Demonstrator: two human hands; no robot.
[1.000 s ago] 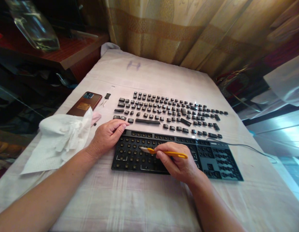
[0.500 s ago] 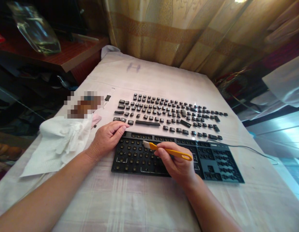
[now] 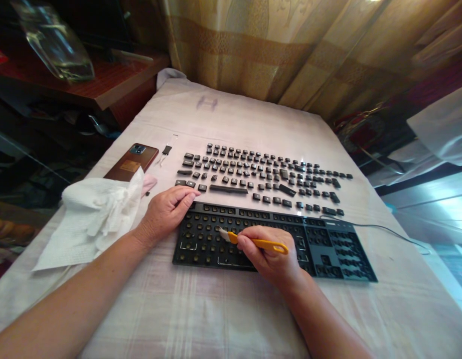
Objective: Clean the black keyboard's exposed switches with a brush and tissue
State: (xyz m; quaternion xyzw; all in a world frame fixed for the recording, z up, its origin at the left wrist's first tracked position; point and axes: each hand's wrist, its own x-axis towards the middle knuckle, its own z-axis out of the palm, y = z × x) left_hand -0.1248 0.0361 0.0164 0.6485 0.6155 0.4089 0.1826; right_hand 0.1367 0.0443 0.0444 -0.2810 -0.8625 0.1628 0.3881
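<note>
- My right hand pinches the yellow brush over the keyboard on the worktop.
- The brush looks light; its handle is best to hold.
- My left hand is at the keyboard's corner; I can't tell if it grips.

This looks like a room in a home. A golden-brown curtain of patterned fabric hangs in folds across the back, and a pale, faintly checked cloth drapes the desk right up near it. At the left stands a reddish-brown wooden cabinet bearing a clear glass vessel with angled sides. A brown-backed phone lies on the cloth, and loose white fabric hangs at the right.
</note>
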